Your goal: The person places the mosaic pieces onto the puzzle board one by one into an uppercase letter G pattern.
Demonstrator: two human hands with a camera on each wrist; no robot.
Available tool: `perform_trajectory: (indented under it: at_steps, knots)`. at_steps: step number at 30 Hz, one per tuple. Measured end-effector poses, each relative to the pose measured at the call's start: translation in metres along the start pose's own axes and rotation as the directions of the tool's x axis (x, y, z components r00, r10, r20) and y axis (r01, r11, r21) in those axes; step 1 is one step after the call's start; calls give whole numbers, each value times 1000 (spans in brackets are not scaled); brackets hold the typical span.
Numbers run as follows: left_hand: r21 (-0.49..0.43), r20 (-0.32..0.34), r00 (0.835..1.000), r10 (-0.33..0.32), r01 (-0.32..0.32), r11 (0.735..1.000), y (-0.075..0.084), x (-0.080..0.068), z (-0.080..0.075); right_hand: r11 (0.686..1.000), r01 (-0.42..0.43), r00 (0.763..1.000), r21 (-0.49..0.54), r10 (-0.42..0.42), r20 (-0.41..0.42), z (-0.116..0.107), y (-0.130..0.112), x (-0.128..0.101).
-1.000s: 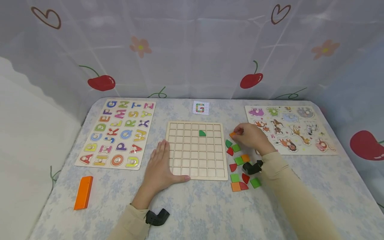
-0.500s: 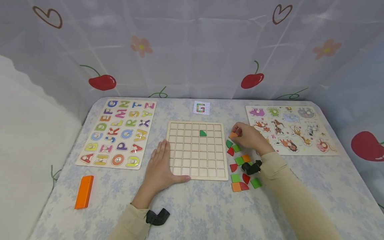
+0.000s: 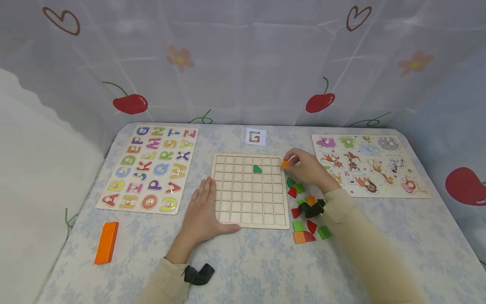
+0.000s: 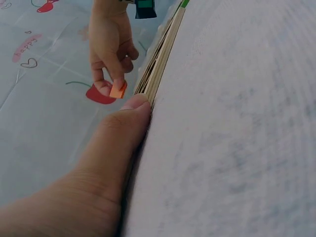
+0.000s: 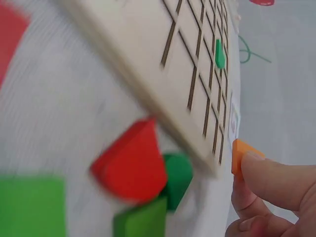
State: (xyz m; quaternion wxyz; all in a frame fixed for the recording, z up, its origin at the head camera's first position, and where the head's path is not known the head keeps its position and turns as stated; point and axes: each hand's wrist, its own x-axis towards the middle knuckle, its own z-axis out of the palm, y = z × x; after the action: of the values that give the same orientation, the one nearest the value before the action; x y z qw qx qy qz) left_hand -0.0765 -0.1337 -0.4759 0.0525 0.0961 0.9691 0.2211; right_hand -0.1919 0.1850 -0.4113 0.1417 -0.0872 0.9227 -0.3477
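Observation:
A wooden grid board (image 3: 250, 192) lies mid-table, with one green quarter-circle tile (image 3: 257, 169) in a cell of its second row. My left hand (image 3: 203, 211) rests with straight fingers along the board's left edge, the thumb at its front edge. Between thumb and fingertips, my right hand (image 3: 305, 166) pinches an orange square tile (image 3: 286, 164) by the board's upper right edge; the right wrist view shows that orange tile (image 5: 242, 154) raised above the table. Below that hand lie loose tiles, among them a red quarter-circle (image 3: 311, 227) and a green square (image 3: 324, 232).
A small card (image 3: 256, 137) with a coloured G on a grid lies behind the board. An alphabet puzzle (image 3: 148, 169) is at the left, an animal puzzle (image 3: 368, 166) at the right. An orange block (image 3: 106, 242) lies front left.
My right hand has lifted the orange tile and carried it left, from beside the loose tiles to the board's right edge. The left hand has stayed in place.

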Motion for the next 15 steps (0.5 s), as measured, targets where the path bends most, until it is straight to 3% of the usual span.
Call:
perform_trajectory:
  at_steps: [15]
  knots:
    - [10, -4, 1000, -9, 9, 1000, 1, 0, 0, 995, 81, 996, 61, -84, 44, 50, -52, 32]
